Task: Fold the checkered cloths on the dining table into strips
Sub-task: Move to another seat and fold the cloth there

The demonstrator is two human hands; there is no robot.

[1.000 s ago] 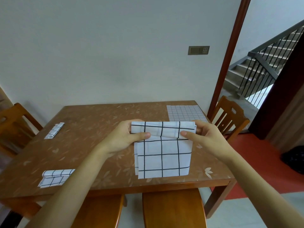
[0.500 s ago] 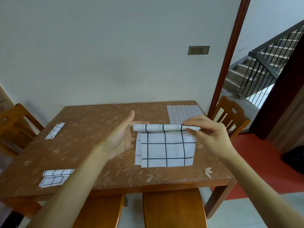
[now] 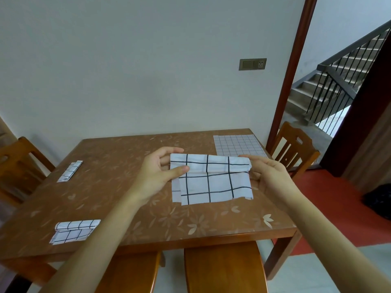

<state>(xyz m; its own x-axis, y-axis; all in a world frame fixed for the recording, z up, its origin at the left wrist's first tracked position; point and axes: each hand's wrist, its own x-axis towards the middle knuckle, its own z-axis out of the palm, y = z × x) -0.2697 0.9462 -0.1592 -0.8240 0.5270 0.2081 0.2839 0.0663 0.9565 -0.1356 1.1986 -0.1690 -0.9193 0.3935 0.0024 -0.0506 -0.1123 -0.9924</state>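
Observation:
A white cloth with a black check (image 3: 211,180) lies in the middle of the brown dining table (image 3: 118,187), its far edge turned over toward me into a band. My left hand (image 3: 158,172) pinches the band's left end between thumb and fingers. At the band's right end my right hand (image 3: 264,174) holds the fold with curled fingers. A fine-checked cloth (image 3: 237,145) lies flat at the far right corner. A folded strip (image 3: 70,171) rests at the left edge, and a partly folded cloth (image 3: 73,230) sits near the front left.
Wooden chairs stand at the left (image 3: 19,166), at the far right (image 3: 294,149), and two are pushed in under the near edge (image 3: 224,269). A wall runs behind the table. A doorway on the right opens to stairs (image 3: 330,87).
The folded band has grown wider and come nearer to me over the cloth. My left hand went from open beside the cloth to pinching its left end.

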